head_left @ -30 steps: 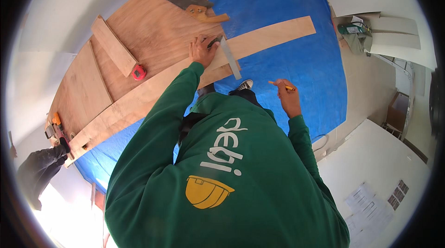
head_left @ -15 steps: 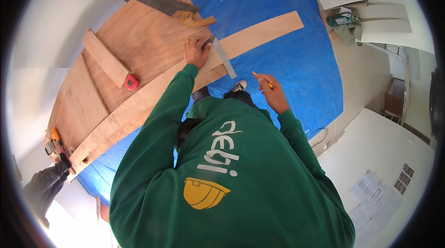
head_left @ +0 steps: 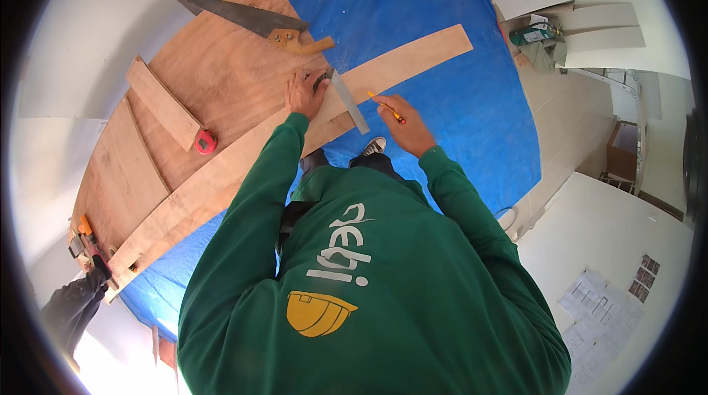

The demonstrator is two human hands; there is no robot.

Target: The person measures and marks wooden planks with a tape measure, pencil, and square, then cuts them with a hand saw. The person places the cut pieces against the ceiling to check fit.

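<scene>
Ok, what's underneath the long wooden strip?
A wide board lies under the left part of the strip; a blue sheet spreads beneath its right end. What the strip directly covers is hidden.

1 sq. (head_left: 349,106) | 1 pncl (head_left: 387,106) | 1 long brd (head_left: 214,181) | 1 wood-hdl saw (head_left: 263,22) | 1 tape meas. (head_left: 206,142) | 1 tarp (head_left: 487,122)

I see open air to the right of the right hand (head_left: 408,129), over the blue plastic sheet (head_left: 479,122); leftward, the long grey metal square (head_left: 349,105) stands in its way. Past the left hand (head_left: 303,95), the wooden-handled steel handsaw (head_left: 264,22) blocks passage.
</scene>
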